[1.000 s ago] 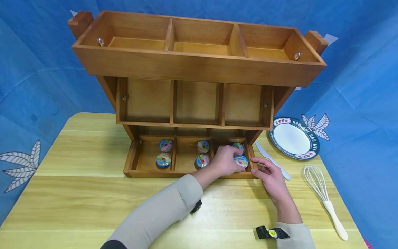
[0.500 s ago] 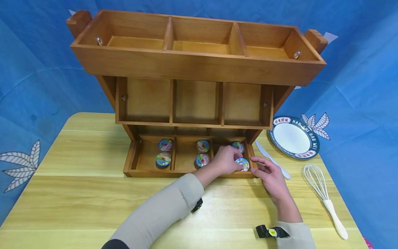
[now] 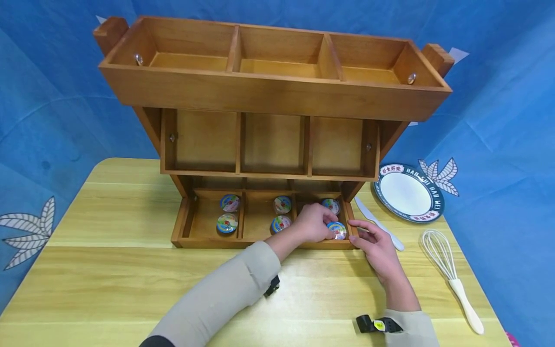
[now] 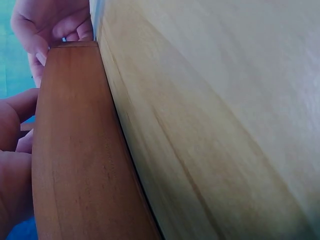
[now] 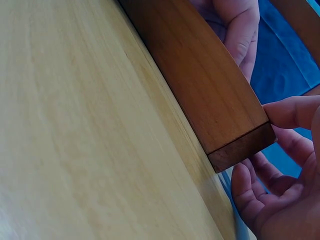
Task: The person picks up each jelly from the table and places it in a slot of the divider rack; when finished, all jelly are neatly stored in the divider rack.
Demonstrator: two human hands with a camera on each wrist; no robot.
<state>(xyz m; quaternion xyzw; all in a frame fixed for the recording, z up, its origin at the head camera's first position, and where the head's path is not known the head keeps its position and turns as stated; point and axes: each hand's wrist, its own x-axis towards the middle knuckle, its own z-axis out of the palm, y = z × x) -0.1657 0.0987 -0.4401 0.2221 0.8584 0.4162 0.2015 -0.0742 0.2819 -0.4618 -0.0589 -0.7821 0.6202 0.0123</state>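
Note:
In the head view my left hand (image 3: 313, 222) reaches into the lowest tier's right compartment and holds a small jelly cup (image 3: 338, 231) with a printed foil lid, thumb and fingers at its left edge. Another jelly cup (image 3: 331, 206) stands behind it. My right hand (image 3: 378, 246) touches the right end of the wooden tiered box (image 3: 277, 96) with its fingertips. The right wrist view shows these fingers (image 5: 292, 111) at the box's corner. The front board (image 4: 80, 140) hides the held cup in the left wrist view, where my left hand (image 4: 12, 175) shows partly behind it.
Two jelly cups stand in the left compartment, two in the middle, the front ones being a left cup (image 3: 227, 223) and a middle cup (image 3: 281, 224). Right of the box lie a white knife (image 3: 377, 221), a green-rimmed plate (image 3: 407, 193) and a whisk (image 3: 453, 279).
The held jelly cup has shifted and tilted slightly under the left hand's fingers, its lid catching the light differently. The right hand has kept its place at the box's end.

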